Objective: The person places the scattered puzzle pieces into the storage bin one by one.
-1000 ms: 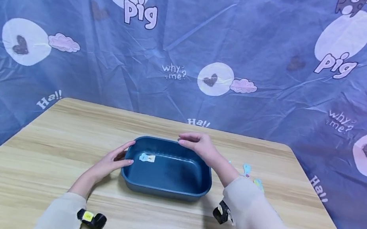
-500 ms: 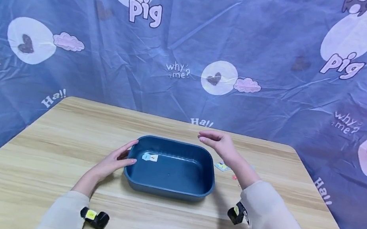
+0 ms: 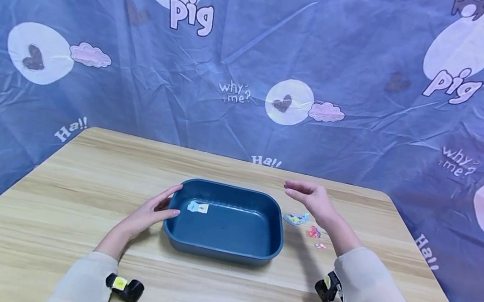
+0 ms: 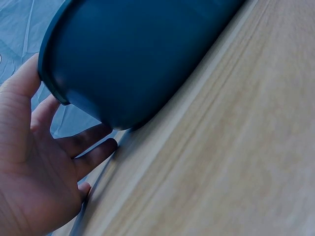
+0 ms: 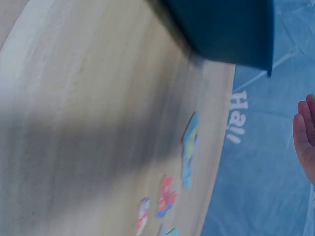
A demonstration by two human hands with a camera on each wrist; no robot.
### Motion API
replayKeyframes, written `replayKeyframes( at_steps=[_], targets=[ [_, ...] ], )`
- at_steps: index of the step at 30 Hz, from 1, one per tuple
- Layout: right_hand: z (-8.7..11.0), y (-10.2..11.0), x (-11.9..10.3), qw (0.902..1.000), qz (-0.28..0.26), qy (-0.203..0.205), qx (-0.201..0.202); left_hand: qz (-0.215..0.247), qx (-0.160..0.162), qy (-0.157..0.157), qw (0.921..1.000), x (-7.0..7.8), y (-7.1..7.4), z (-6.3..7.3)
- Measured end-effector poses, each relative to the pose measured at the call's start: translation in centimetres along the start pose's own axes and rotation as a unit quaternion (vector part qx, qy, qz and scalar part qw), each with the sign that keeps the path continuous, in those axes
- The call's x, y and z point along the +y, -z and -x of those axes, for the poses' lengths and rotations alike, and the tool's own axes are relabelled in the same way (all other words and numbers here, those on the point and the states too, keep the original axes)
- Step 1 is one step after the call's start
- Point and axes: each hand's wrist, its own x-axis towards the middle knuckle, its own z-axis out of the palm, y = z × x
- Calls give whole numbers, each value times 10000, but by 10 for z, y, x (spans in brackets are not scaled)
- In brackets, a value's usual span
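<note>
A dark blue rectangular plastic tub (image 3: 221, 254) stands upright mid-table. My left hand (image 3: 147, 214) holds its left end, thumb over the rim and index finger at the far left corner; in the left wrist view other fingers (image 4: 93, 157) lie by its outer wall. Inside lies a small flat light-blue and white piece (image 3: 197, 207). My right hand (image 3: 317, 201) hovers above the table, right of the tub, fingers fairly straight and nothing visible in them. Below it lie a flat blue-and-yellow cut-out (image 3: 295, 218), a red cut-out (image 3: 313, 231) and a small pinkish one (image 3: 320, 246).
Part of another light-blue cut-out (image 5: 171, 232) shows at the bottom of the right wrist view. The wooden table (image 3: 210, 294) ends at a blue printed cloth (image 3: 260, 32) behind and on both sides. A black wrist camera (image 3: 125, 288) sits on the left sleeve.
My right hand has moved right, from over the tub's far rim to above the cut-outs, uncovering them in the head view. My left hand stays on the tub. The head view shifted slightly.
</note>
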Motion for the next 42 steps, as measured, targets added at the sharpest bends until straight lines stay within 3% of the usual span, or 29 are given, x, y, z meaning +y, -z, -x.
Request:
replayKeyframes(
  at_steps=[20, 35, 42],
  targets=[
    [16, 21, 47, 9981, 459, -406, -14, 4, 43, 40, 10000, 0, 0, 1],
    [15, 27, 78, 9897, 1346, -476, -92, 9, 52, 18, 10000, 0, 0, 0],
    [15, 23, 83, 9893, 1061, -989, -139, 16, 25, 53, 10000, -1, 1, -1]
  ],
)
